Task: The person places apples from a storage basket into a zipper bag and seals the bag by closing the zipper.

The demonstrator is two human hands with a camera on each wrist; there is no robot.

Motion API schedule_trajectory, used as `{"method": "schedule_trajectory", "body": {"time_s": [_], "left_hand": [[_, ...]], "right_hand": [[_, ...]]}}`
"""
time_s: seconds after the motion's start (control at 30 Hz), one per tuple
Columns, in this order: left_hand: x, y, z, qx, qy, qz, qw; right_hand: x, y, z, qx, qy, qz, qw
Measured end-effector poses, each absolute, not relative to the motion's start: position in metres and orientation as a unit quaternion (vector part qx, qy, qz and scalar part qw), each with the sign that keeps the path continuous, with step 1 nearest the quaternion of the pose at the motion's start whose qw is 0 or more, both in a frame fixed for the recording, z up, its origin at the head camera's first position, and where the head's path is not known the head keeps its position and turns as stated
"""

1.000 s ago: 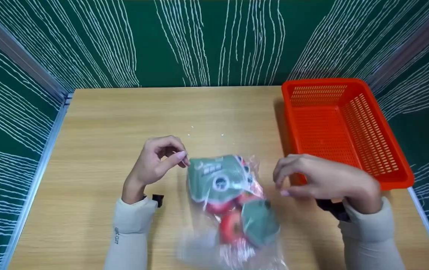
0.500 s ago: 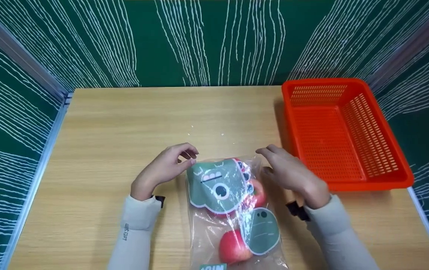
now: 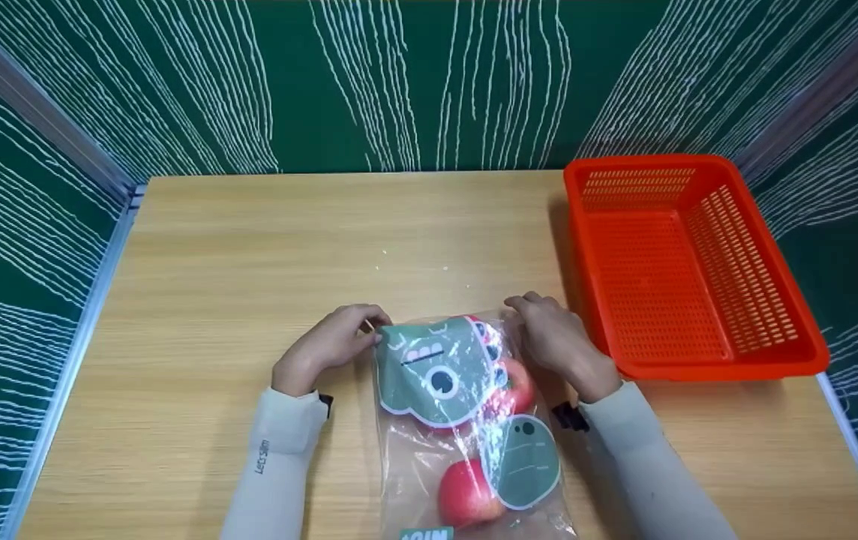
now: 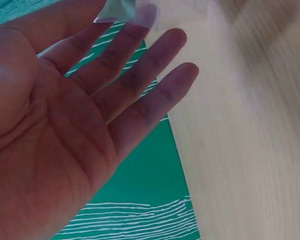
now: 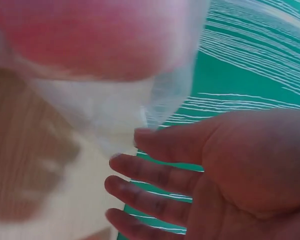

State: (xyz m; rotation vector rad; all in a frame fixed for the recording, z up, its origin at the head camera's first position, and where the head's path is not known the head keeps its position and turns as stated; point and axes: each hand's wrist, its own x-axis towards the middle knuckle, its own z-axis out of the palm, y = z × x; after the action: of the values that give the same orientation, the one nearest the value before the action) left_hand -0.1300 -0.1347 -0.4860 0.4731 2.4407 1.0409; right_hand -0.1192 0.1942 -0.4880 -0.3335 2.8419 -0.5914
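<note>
A clear plastic bag (image 3: 414,465) with green cartoon prints lies on the wooden table, and red apples (image 3: 466,495) show through it. At its far left corner my left hand (image 3: 335,341) pinches the film; in the left wrist view a fingertip shows through the bag's corner (image 4: 180,12) while the other fingers stretch out. My right hand (image 3: 556,337) pinches the far right corner between thumb and finger. Close up in the right wrist view, an apple (image 5: 100,40) bulges in the bag above the right hand's thumb (image 5: 170,142).
An orange-red plastic basket (image 3: 594,277) stands at the right of the table (image 3: 249,247), just beyond the right hand. Tiny white bits (image 3: 445,268) lie behind the bag. Green walls (image 3: 429,90) with white lines enclose the back and sides.
The right hand has come left from beside the basket to the bag's far right corner. The left hand has shifted slightly right and nearer. The bag has settled flat, its blurred near end now still.
</note>
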Motion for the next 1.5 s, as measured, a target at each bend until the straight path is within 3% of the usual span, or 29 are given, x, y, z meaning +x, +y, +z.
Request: {"method": "schedule_trajectory", "body": {"time_s": [0.6,1.0,1.5], "left_hand": [[-0.135,-0.138,-0.492,0.134,0.897,0.393,0.152],[-0.15,-0.134,-0.49,0.091,0.9,0.417,0.088],[-0.176,-0.131,-0.488,0.073,0.893,0.442,0.037]], "right_hand": [[-0.13,0.194,-0.491,-0.06,0.971,-0.215,0.084],[-0.148,0.191,-0.484,-0.03,0.976,-0.217,0.011],[-0.172,0.183,-0.473,0.014,0.976,-0.218,0.014]]}}
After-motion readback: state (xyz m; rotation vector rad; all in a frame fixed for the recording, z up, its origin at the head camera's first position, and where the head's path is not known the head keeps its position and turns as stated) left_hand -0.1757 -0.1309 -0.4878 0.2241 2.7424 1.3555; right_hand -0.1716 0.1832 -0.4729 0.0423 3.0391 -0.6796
